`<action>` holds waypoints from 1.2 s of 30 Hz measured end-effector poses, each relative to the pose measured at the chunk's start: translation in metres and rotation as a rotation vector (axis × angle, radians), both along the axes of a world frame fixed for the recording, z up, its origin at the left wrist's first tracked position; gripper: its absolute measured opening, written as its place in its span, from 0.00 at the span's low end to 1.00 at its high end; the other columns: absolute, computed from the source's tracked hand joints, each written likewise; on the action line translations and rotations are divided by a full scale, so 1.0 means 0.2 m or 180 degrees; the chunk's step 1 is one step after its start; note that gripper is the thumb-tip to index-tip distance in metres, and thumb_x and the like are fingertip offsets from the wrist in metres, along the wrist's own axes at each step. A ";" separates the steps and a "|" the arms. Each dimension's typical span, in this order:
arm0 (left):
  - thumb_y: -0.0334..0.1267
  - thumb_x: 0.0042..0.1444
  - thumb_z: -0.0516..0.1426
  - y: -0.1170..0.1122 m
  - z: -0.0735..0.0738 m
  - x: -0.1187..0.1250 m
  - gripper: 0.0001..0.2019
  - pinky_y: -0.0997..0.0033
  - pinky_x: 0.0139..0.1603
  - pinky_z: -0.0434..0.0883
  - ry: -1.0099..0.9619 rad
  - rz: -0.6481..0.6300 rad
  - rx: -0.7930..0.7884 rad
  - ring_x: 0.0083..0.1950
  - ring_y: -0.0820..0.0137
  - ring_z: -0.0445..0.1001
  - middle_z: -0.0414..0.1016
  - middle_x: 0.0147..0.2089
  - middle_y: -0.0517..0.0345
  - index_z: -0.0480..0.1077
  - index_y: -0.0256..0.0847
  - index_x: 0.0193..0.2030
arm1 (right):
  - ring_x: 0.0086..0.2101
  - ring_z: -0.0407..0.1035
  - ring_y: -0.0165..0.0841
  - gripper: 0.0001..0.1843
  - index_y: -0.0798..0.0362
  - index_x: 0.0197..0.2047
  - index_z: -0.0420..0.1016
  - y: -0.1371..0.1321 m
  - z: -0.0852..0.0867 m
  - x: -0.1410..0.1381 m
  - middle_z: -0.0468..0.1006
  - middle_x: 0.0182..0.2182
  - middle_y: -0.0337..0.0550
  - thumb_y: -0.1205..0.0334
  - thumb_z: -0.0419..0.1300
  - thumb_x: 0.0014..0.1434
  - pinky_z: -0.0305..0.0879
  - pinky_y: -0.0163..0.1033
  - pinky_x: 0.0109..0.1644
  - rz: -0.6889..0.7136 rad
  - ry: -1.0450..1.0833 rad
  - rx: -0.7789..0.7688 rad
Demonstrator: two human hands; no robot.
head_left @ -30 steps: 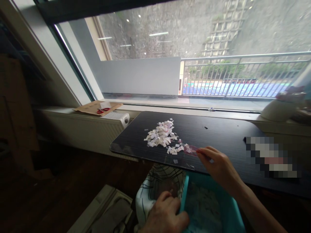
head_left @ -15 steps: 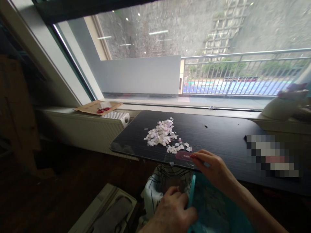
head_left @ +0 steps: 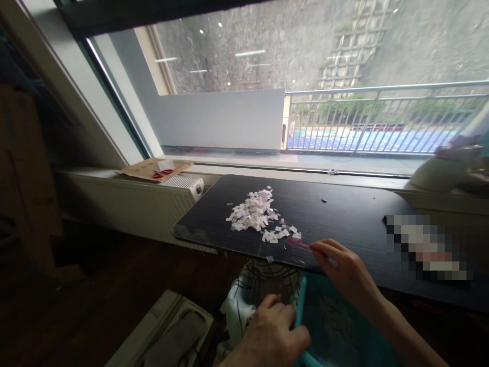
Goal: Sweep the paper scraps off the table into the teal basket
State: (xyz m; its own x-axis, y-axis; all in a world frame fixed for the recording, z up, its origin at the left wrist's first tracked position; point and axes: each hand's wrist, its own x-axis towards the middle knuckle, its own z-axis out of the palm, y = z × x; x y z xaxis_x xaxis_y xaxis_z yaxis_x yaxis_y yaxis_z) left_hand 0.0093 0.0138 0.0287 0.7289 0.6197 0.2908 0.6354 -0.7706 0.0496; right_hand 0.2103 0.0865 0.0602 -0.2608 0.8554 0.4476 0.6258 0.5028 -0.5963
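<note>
A black table [head_left: 344, 219] stands by a large window [head_left: 229, 61], a heap of small paper pieces [head_left: 252, 211] on its left half and your two hands at its near side.
Your right hand [head_left: 338, 257] pinches one end of a thin pink strip [head_left: 297, 242] in a narrow grip; the strip's other end is right by the smaller scatter of pieces near the table's front edge, though whether it touches them you cannot tell. Below the tabletop, your left hand [head_left: 277, 329] is closed over the rim of a blue-green bin [head_left: 301, 300], just beside a cloth-like liner [head_left: 237, 300], white with black lines.
</note>
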 end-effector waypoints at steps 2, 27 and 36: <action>0.38 0.55 0.58 0.00 0.00 0.00 0.05 0.65 0.43 0.61 0.0012 -0.0003 0.0040 0.30 0.69 0.65 0.63 0.27 0.62 0.67 0.44 0.30 | 0.36 0.71 0.32 0.11 0.51 0.40 0.75 0.00 0.00 0.00 0.76 0.37 0.43 0.61 0.52 0.62 0.66 0.34 0.40 0.0178 0.0004 -0.0139; 0.54 0.48 0.61 0.01 0.03 -0.02 0.17 0.63 0.45 0.62 0.0036 -0.0076 -0.0168 0.34 0.66 0.67 0.65 0.31 0.60 0.67 0.44 0.31 | 0.34 0.71 0.31 0.11 0.52 0.37 0.76 0.04 -0.01 -0.04 0.76 0.34 0.42 0.60 0.53 0.62 0.65 0.33 0.37 0.0444 0.0197 -0.0377; 0.52 0.47 0.62 0.01 0.06 -0.04 0.16 0.62 0.47 0.61 0.0158 0.0000 -0.0392 0.35 0.66 0.67 0.66 0.32 0.59 0.67 0.43 0.33 | 0.32 0.70 0.30 0.12 0.52 0.36 0.76 0.04 0.01 -0.07 0.75 0.33 0.42 0.59 0.52 0.62 0.64 0.32 0.35 0.0731 0.0148 -0.0588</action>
State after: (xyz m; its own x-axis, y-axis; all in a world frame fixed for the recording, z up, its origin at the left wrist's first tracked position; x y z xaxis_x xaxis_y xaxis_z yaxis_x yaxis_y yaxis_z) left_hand 0.0004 0.0164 0.0402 0.7405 0.6486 0.1762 0.6395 -0.7606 0.1124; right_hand 0.1954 0.0940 0.0624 -0.4397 0.8445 0.3058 0.4783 0.5084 -0.7161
